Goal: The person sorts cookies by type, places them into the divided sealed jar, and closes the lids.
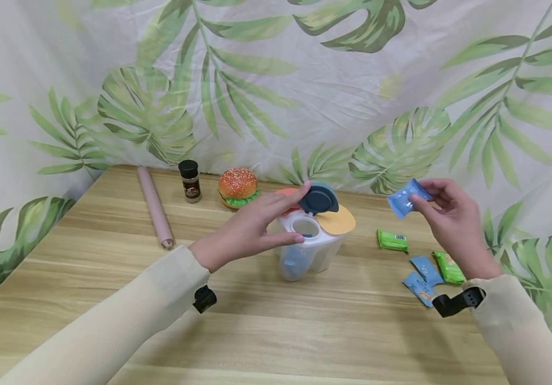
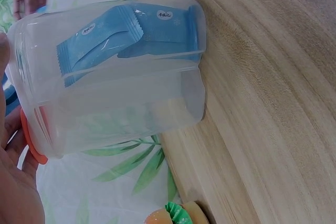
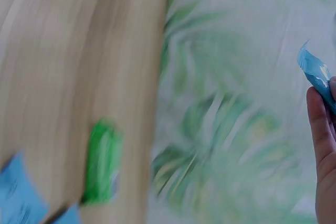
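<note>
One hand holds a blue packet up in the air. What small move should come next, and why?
Probably the right hand should carry the blue packet to the round opening of the container: its dark lid stands raised, the left hand is at it, and similar packets lie inside.

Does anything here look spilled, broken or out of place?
Nothing stands out: no spill or damage shows. The container stands upright with its dark lid raised, and the loose green packets lie on the table.
</note>
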Demonstrator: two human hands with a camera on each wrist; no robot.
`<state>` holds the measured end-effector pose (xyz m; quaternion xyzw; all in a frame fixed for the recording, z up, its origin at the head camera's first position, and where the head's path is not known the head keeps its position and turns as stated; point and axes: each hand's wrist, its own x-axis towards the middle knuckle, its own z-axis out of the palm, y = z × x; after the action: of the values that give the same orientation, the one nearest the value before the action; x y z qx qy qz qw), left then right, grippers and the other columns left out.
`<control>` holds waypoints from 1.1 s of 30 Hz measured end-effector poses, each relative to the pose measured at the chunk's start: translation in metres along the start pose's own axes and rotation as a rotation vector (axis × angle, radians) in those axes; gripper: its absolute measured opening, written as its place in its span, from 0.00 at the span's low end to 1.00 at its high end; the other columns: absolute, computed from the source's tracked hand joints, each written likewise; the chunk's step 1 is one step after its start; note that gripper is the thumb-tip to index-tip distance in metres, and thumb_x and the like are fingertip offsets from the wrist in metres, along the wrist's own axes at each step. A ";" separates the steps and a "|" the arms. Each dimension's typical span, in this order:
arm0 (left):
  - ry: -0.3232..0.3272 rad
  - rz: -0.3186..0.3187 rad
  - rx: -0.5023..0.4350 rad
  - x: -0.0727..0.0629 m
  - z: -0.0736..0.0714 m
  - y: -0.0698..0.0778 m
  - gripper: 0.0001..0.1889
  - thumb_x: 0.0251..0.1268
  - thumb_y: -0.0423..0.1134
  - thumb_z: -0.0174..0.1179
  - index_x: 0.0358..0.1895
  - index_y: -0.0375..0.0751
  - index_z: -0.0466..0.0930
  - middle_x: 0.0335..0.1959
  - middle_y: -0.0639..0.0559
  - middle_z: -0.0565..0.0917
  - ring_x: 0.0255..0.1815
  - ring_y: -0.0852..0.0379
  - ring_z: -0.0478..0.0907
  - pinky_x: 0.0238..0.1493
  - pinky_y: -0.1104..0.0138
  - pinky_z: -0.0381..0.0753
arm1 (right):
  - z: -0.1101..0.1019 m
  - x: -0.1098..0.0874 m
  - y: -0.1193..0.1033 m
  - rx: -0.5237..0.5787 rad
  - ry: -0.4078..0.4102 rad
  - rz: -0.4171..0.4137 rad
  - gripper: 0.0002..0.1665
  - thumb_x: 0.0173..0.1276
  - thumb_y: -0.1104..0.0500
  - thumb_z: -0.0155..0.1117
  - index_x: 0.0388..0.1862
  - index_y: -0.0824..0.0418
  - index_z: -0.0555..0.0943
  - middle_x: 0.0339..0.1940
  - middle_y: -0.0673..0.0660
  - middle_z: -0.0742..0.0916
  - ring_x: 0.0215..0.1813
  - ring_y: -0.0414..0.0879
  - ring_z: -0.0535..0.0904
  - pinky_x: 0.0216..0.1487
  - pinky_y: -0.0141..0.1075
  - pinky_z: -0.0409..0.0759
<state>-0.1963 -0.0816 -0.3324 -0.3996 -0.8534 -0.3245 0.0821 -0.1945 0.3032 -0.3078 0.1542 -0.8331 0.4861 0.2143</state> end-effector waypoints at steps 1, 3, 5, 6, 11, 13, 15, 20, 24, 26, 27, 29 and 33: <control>-0.001 0.002 -0.001 0.000 0.000 0.000 0.49 0.69 0.54 0.70 0.86 0.57 0.50 0.76 0.53 0.76 0.79 0.50 0.70 0.79 0.49 0.70 | 0.005 0.000 -0.009 0.058 -0.007 -0.030 0.16 0.74 0.70 0.65 0.59 0.68 0.80 0.48 0.40 0.87 0.49 0.29 0.85 0.48 0.20 0.85; -0.003 0.002 -0.002 0.000 0.000 0.000 0.49 0.69 0.54 0.70 0.86 0.57 0.50 0.76 0.53 0.76 0.79 0.50 0.70 0.79 0.49 0.70 | 0.014 0.000 -0.024 0.161 -0.022 -0.097 0.15 0.73 0.73 0.64 0.57 0.71 0.81 0.48 0.44 0.88 0.48 0.32 0.86 0.48 0.22 0.86; -0.004 0.004 -0.005 0.000 0.000 0.000 0.49 0.69 0.54 0.70 0.86 0.57 0.50 0.75 0.54 0.77 0.78 0.50 0.71 0.79 0.49 0.70 | 0.024 -0.001 -0.037 0.238 -0.039 -0.160 0.15 0.72 0.75 0.63 0.56 0.74 0.80 0.48 0.46 0.88 0.48 0.34 0.87 0.48 0.23 0.87; -0.006 0.004 -0.004 0.000 0.000 0.000 0.49 0.69 0.54 0.70 0.86 0.57 0.50 0.74 0.54 0.77 0.78 0.50 0.71 0.79 0.49 0.70 | 0.029 -0.002 -0.043 0.260 -0.044 -0.193 0.15 0.72 0.76 0.63 0.56 0.76 0.80 0.48 0.47 0.88 0.48 0.34 0.87 0.48 0.24 0.87; -0.008 0.011 -0.005 0.001 0.000 0.000 0.49 0.69 0.54 0.70 0.86 0.57 0.49 0.71 0.55 0.80 0.76 0.51 0.72 0.78 0.49 0.70 | 0.054 -0.006 -0.062 0.197 -0.070 -0.318 0.15 0.67 0.81 0.64 0.53 0.81 0.79 0.50 0.43 0.88 0.48 0.33 0.87 0.47 0.24 0.87; -0.010 0.011 -0.009 0.001 0.000 0.000 0.49 0.69 0.54 0.70 0.86 0.57 0.49 0.70 0.56 0.81 0.76 0.51 0.72 0.78 0.49 0.70 | 0.064 -0.008 -0.067 0.125 -0.084 -0.363 0.17 0.64 0.82 0.66 0.52 0.79 0.80 0.49 0.49 0.89 0.48 0.31 0.86 0.46 0.23 0.87; -0.004 0.014 -0.015 0.001 0.001 0.000 0.49 0.69 0.53 0.70 0.86 0.56 0.50 0.72 0.54 0.79 0.77 0.51 0.72 0.78 0.49 0.70 | 0.076 -0.010 -0.070 0.062 -0.083 -0.414 0.18 0.63 0.81 0.69 0.52 0.76 0.82 0.48 0.54 0.91 0.48 0.31 0.85 0.45 0.22 0.87; 0.011 0.031 -0.032 0.001 0.000 -0.002 0.49 0.69 0.51 0.70 0.86 0.55 0.50 0.79 0.49 0.73 0.79 0.48 0.70 0.78 0.48 0.70 | 0.102 -0.013 -0.077 -0.016 -0.086 -0.494 0.19 0.61 0.78 0.72 0.52 0.72 0.84 0.46 0.64 0.90 0.47 0.40 0.87 0.46 0.20 0.85; 0.012 0.036 -0.034 0.001 -0.001 -0.002 0.49 0.69 0.51 0.70 0.86 0.55 0.49 0.79 0.49 0.72 0.78 0.49 0.71 0.79 0.49 0.69 | 0.113 -0.013 -0.079 -0.095 -0.129 -0.517 0.19 0.63 0.75 0.73 0.53 0.71 0.84 0.46 0.63 0.90 0.47 0.50 0.89 0.48 0.26 0.88; 0.007 0.031 -0.034 0.001 -0.001 -0.001 0.49 0.69 0.52 0.70 0.86 0.56 0.49 0.79 0.50 0.72 0.79 0.50 0.70 0.79 0.49 0.69 | 0.117 -0.014 -0.079 -0.125 -0.161 -0.527 0.18 0.65 0.73 0.73 0.53 0.70 0.83 0.47 0.62 0.90 0.47 0.51 0.90 0.47 0.31 0.90; 0.003 0.026 -0.034 0.001 -0.002 -0.001 0.49 0.70 0.52 0.70 0.86 0.56 0.48 0.80 0.50 0.71 0.79 0.50 0.69 0.80 0.49 0.68 | 0.118 -0.015 -0.079 -0.138 -0.178 -0.534 0.17 0.65 0.72 0.73 0.53 0.69 0.84 0.47 0.62 0.90 0.47 0.51 0.90 0.46 0.33 0.91; -0.005 0.018 -0.035 0.000 -0.002 -0.001 0.49 0.70 0.52 0.69 0.86 0.58 0.48 0.80 0.51 0.70 0.80 0.50 0.69 0.80 0.49 0.68 | 0.120 -0.017 -0.078 -0.149 -0.214 -0.539 0.17 0.66 0.72 0.73 0.53 0.68 0.84 0.47 0.62 0.90 0.47 0.51 0.91 0.44 0.37 0.91; -0.006 0.017 -0.034 0.000 -0.002 0.000 0.48 0.70 0.52 0.69 0.86 0.58 0.48 0.80 0.50 0.70 0.80 0.49 0.69 0.80 0.48 0.69 | 0.122 -0.020 -0.077 -0.156 -0.272 -0.525 0.16 0.67 0.71 0.72 0.53 0.66 0.85 0.46 0.60 0.90 0.44 0.48 0.90 0.41 0.37 0.91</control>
<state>-0.1965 -0.0832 -0.3314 -0.4092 -0.8445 -0.3370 0.0757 -0.1670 0.1608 -0.3136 0.4110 -0.8205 0.3236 0.2304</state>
